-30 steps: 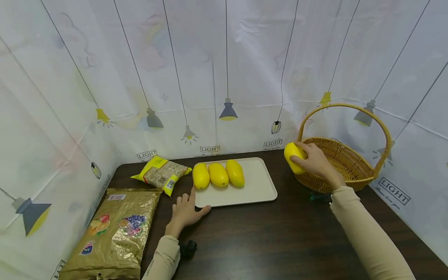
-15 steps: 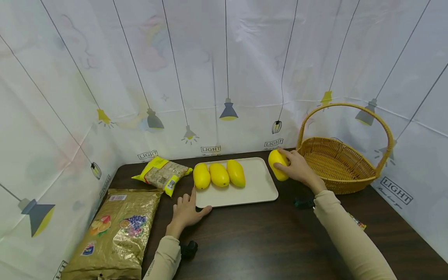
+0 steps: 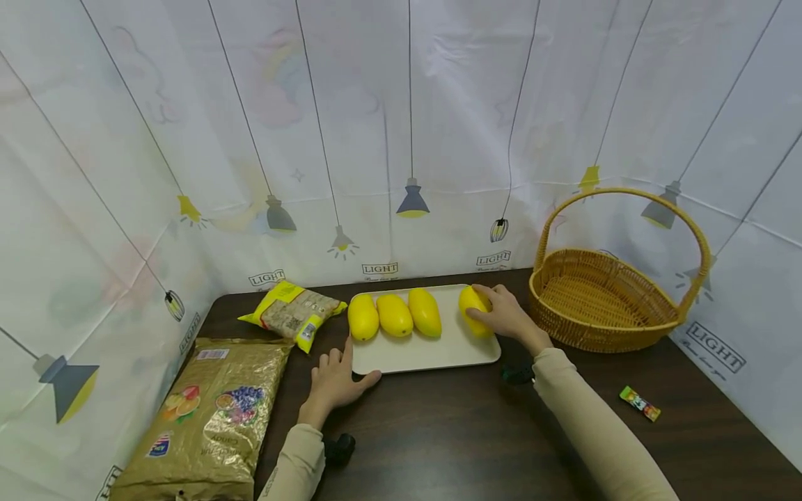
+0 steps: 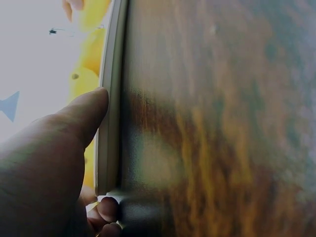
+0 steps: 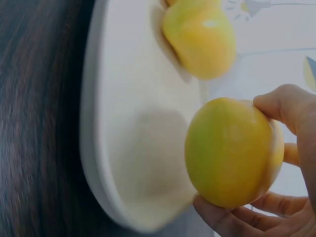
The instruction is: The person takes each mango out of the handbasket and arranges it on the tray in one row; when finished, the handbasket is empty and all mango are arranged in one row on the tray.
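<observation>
My right hand grips a yellow mango over the right end of the white tray. The right wrist view shows this mango between thumb and fingers, with its shadow on the tray; it seems held just above the surface. Three more mangoes lie side by side on the tray's left half: a left one, a middle one and a right one. At the tray's near left corner my left hand has its thumb against the rim and its index finger straight along the side.
A wicker basket with a tall handle stands at the right. A small wrapped candy lies in front of it. Left of the tray are a yellow-edged bag and a large gold candy bag. A printed curtain hangs behind.
My right hand has carried the mango leftward from the basket's edge to over the tray. The small candy has come into view from behind the right arm. My left hand has stayed in place.
</observation>
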A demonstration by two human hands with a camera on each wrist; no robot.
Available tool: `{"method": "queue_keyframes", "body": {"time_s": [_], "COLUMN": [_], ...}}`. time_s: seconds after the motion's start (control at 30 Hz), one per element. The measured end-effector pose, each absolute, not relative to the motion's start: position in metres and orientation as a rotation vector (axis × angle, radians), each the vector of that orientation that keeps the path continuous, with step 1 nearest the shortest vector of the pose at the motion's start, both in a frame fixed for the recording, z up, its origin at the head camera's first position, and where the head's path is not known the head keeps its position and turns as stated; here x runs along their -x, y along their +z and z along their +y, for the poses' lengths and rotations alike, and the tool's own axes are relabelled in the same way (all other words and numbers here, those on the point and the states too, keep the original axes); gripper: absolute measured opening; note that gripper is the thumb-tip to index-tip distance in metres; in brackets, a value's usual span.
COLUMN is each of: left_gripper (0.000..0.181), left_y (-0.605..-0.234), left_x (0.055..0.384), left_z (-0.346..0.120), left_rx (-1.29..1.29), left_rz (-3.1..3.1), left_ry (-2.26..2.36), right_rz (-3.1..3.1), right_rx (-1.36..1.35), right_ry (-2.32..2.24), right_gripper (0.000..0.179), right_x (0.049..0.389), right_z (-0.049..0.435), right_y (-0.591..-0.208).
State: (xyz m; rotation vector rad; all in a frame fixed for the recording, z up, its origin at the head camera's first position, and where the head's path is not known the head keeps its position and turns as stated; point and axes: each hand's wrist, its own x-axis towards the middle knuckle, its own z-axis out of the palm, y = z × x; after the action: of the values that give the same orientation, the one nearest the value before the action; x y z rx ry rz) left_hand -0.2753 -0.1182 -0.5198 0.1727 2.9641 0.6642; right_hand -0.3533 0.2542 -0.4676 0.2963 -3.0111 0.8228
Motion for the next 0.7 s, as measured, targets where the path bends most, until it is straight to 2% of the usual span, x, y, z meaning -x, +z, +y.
{"method": "queue_keyframes", "body": {"time_s": [0.7], "left_gripper": [0.105], "left_y": [-0.521], "left_x": [0.274], "left_z": [-0.119], "left_rx": [-0.2], "left_rz": [2.963], "left_ry": [0.701], "right_rz": [-3.018], "right_rx": [-0.258], "right_ry": [0.818], "right_gripper": [0.073], "right_x": [0.367], "right_z": [0.214], "right_y": [-0.485]}}
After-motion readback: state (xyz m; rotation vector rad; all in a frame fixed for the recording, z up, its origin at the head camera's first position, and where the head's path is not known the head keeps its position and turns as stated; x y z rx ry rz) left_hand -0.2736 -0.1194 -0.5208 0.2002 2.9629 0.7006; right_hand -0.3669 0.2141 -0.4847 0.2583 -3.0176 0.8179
